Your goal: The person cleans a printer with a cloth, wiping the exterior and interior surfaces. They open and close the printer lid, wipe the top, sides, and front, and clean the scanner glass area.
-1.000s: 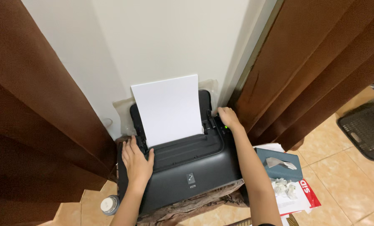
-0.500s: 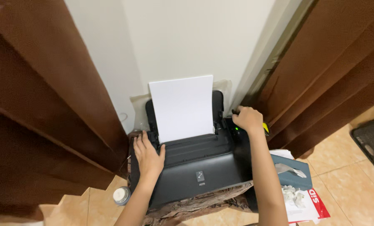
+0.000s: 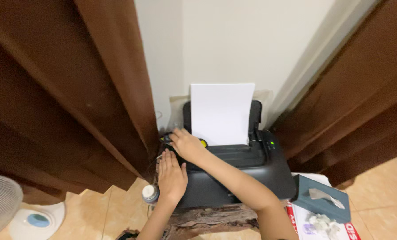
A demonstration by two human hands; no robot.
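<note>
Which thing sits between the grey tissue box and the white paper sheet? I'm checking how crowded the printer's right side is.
In the head view, only the black printer's right top corner, bearing a small green light, lies between the grey tissue box and the white paper sheet.

A plain cream wall (image 3: 251,44) fills the middle. Brown curtains (image 3: 65,89) hang left and right of the wall. Below the wall lies a beige tiled floor (image 3: 105,209), with a white fan (image 3: 11,209) at far left.
</note>
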